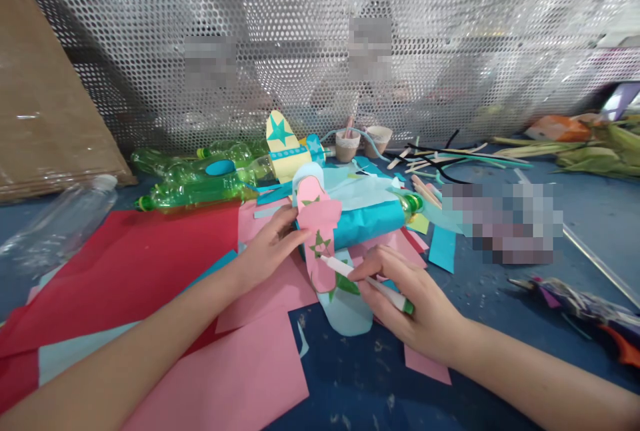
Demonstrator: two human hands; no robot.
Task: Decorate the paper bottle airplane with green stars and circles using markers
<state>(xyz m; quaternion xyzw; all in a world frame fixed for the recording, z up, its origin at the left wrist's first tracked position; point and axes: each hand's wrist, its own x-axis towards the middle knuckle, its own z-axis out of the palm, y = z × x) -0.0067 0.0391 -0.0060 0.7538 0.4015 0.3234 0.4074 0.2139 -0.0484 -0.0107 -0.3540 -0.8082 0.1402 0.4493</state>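
Now your right hand (417,298) grips the marker (340,267), apparently colouring the star (320,238); your left hand (273,244) pinches the pink piece (319,216): steadiness seems needed.

Paper sheets (165,244) lie left of the wrapped bottle (373,223), the glue gun (575,306) right, cups (348,147) behind.

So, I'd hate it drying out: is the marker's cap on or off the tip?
Off: the marker shows a bare, narrow tip beside a green star on the pink paper.

The pink cutout (321,216) is matt paper, the marker (339,266) smooth plastic.
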